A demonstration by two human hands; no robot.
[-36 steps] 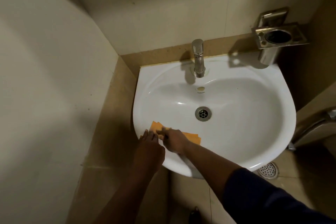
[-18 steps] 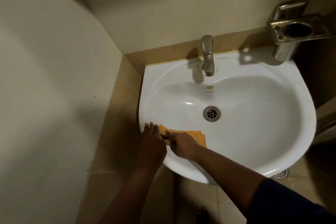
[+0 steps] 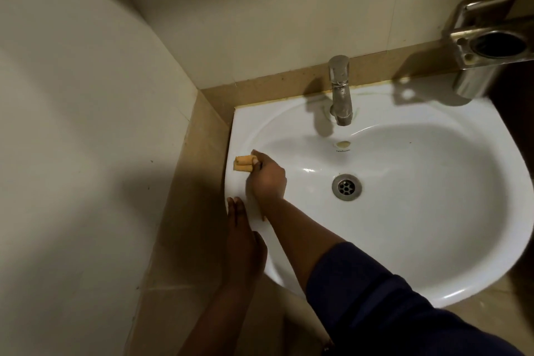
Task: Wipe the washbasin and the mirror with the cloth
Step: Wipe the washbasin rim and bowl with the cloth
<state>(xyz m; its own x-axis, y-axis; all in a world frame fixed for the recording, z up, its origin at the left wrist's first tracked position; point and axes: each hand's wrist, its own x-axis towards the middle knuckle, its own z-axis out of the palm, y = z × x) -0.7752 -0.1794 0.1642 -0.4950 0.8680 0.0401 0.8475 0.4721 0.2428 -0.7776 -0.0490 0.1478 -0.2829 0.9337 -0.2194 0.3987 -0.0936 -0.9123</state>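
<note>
- The right hand [image 3: 267, 179] reaches across the body to the left rim of the white oval ceramic washbasin [image 3: 433, 240], fingers curled round a bunched orange cloth [image 3: 243, 167]; bunching it, I'd say, gives a firm pad to press along the narrow rim
- The cloth sits on the basin's left edge, just beside the tan tiled ledge [image 3: 202, 182] that runs along the wall, with a rolled end poking out past the fingertips
- The left hand [image 3: 242, 240] lies with straight fingers flat on the near left edge of the basin and holds nothing; it looks placed there to steady the person while leaning in
- The chrome pillar tap [image 3: 340, 89] stands upright at the back of the basin, and the round steel drain [image 3: 346, 186] sits in the bowl, well apart from the cloth, so the bowl's middle and right side likely still want wiping
- A steel wall-mounted holder [image 3: 488, 46] hangs above the basin's far right corner
- No mirror shows here, so that half of the job seems not yet begun
</note>
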